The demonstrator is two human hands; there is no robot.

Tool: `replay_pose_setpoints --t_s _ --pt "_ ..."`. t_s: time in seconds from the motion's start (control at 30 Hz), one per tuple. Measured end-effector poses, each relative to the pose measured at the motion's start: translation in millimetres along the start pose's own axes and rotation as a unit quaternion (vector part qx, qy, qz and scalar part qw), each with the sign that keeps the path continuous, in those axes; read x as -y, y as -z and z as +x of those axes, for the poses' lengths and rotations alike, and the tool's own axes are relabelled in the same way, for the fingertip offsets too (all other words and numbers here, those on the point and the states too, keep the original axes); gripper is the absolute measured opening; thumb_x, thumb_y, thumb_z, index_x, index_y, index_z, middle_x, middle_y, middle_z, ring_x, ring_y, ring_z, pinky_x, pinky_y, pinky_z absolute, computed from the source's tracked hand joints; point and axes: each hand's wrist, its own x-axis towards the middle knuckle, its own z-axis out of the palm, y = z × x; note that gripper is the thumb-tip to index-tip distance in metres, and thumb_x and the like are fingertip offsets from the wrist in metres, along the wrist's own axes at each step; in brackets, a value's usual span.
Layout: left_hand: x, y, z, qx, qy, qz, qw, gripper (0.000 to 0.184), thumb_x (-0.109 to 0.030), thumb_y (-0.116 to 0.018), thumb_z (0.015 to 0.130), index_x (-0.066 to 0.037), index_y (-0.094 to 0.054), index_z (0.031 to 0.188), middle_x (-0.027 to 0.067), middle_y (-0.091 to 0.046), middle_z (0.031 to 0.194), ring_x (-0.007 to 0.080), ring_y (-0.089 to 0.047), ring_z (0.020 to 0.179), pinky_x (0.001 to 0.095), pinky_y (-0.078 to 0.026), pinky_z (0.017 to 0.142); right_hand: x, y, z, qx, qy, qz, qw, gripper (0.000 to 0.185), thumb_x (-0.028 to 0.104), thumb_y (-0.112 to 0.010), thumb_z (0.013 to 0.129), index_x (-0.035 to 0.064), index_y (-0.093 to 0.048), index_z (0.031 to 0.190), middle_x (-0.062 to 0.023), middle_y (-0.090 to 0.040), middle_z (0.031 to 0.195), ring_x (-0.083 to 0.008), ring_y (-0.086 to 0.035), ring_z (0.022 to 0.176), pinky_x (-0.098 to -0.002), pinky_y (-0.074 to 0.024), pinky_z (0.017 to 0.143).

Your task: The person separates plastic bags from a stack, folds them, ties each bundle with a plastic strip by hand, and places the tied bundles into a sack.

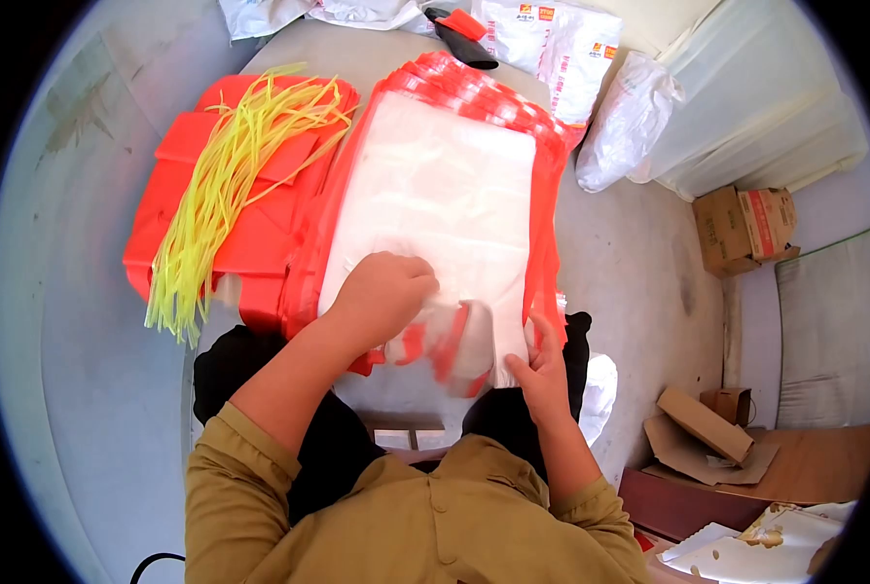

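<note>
A stack of thin white translucent plastic bags [435,185] lies in front of me on a fanned pile of red-and-white bags [542,214]. My left hand [386,292] is curled at the stack's near edge, with its fingertips pinched on the top plastic. Just right of those fingers, a loose flap with red patches [459,346] is lifted and blurred by motion. At the near right corner, my right hand [542,370] grips the stack's edge, thumb on top and the other fingers partly hidden.
Yellow strips [231,185] lie across folded red bags [187,195] on the left. Printed white sacks [552,49] and a black-and-red object [464,44] are at the far edge. Cardboard boxes [732,234] and flattened cardboard [703,443] rest on the right.
</note>
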Motion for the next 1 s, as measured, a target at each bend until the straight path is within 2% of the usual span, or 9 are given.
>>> replay_pose_setpoints --t_s 0.07,0.17,0.27,0.5,0.53,0.63,0.73,0.87,1.0 --pt "-0.2 1.1 -0.6 0.005 -0.039 0.031 0.999 0.015 -0.002 -0.068 0.075 -0.007 -0.07 0.089 0.0076 -0.073 0.101 0.0315 -0.069 0.09 0.0423 -0.056 0.081 4.3 4.9 -7.0 -0.002 -0.029 0.002 1.0 0.073 -0.009 -0.064 0.09 0.0023 -0.034 0.157 -0.0144 -0.059 0.14 -0.0189 -0.067 0.115 -0.0317 -0.0539 0.096" --pt "-0.3 -0.9 -3.0 0.014 -0.07 0.042 0.997 0.015 -0.004 -0.069 0.074 -0.008 -0.069 0.089 0.0073 -0.073 0.104 0.0299 -0.068 0.095 0.0421 -0.054 0.087 -0.5 14.1 0.8 -0.002 0.045 -0.043 0.998 0.064 -0.01 -0.063 0.09 0.0026 -0.043 0.149 -0.0133 -0.059 0.137 -0.0191 -0.067 0.115 -0.0311 -0.0541 0.095" --pt "-0.5 -0.9 -4.0 0.027 -0.078 0.051 0.995 0.016 -0.005 -0.069 0.075 -0.008 -0.069 0.09 0.0082 -0.072 0.106 0.029 -0.067 0.099 0.0415 -0.053 0.092 42.6 3.2 17.2 -0.004 0.036 -0.051 0.998 0.05 -0.001 -0.069 0.086 0.0031 -0.06 0.135 -0.0097 -0.056 0.137 -0.0222 -0.056 0.129 -0.0365 -0.0468 0.109" --pt "-2.7 4.4 -5.0 0.038 -0.083 0.05 0.995 0.014 -0.007 -0.069 0.077 -0.008 -0.07 0.092 0.0077 -0.071 0.107 0.0279 -0.067 0.102 0.0408 -0.053 0.095 85.2 -38.7 90.4 0.132 0.062 -0.161 0.976 0.042 0.003 -0.065 0.089 0.0062 -0.062 0.131 -0.0095 -0.062 0.131 -0.0219 -0.061 0.116 -0.0358 -0.0493 0.102" --pt "-2.9 4.6 -4.9 0.039 -0.082 0.046 0.995 0.014 -0.008 -0.069 0.078 -0.008 -0.07 0.092 0.0074 -0.071 0.107 0.0275 -0.067 0.102 0.0404 -0.053 0.095 85.2 -43.2 98.1 0.157 0.058 -0.177 0.97 0.037 0.003 -0.061 0.095 0.0049 -0.062 0.131 -0.0085 -0.065 0.128 -0.0204 -0.063 0.111 -0.0337 -0.0514 0.097" --pt "-1.4 4.3 -5.3 0.045 -0.08 0.046 0.995 0.014 -0.009 -0.069 0.078 -0.009 -0.07 0.092 0.0067 -0.071 0.107 0.0267 -0.067 0.103 0.0395 -0.052 0.096 84.1 -50.7 110.5 0.193 -0.045 -0.06 0.978 0.034 0.006 -0.058 0.099 0.0027 -0.061 0.132 -0.0082 -0.067 0.126 -0.0178 -0.064 0.105 -0.0316 -0.053 0.093" --pt "-1.6 5.5 -4.2 0.046 -0.08 0.048 0.995 0.015 -0.009 -0.069 0.078 -0.009 -0.07 0.092 0.0061 -0.07 0.107 0.0263 -0.066 0.103 0.039 -0.052 0.096 76.8 -52.1 111.0 0.187 -0.086 0.04 0.978 0.033 0.007 -0.055 0.102 0.001 -0.06 0.134 -0.0084 -0.067 0.125 -0.015 -0.065 0.101 -0.0306 -0.0534 0.092" --pt "-0.1 2.7 -4.8 0.036 -0.083 0.047 0.995 0.017 -0.009 -0.069 0.076 -0.008 -0.07 0.093 0.006 -0.07 0.106 0.0263 -0.066 0.1 0.0389 -0.052 0.095 74.5 -57.5 106.6 0.179 -0.031 -0.063 0.981 0.038 0.003 -0.061 0.098 0.001 -0.059 0.135 -0.0085 -0.068 0.12 -0.0148 -0.064 0.098 -0.0304 -0.0546 0.09" --pt "0.2 1.2 -4.2 0.028 -0.082 0.051 0.995 0.013 -0.009 -0.069 0.076 -0.008 -0.066 0.089 0.0062 -0.066 0.094 0.0273 -0.066 0.092 0.0392 -0.053 0.089 74.0 -66.6 106.5 0.162 0.024 -0.131 0.978 0.041 -0.001 -0.067 0.092 0.0014 -0.062 0.132 -0.0079 -0.066 0.114 -0.0152 -0.064 0.093 -0.0303 -0.0557 0.083"
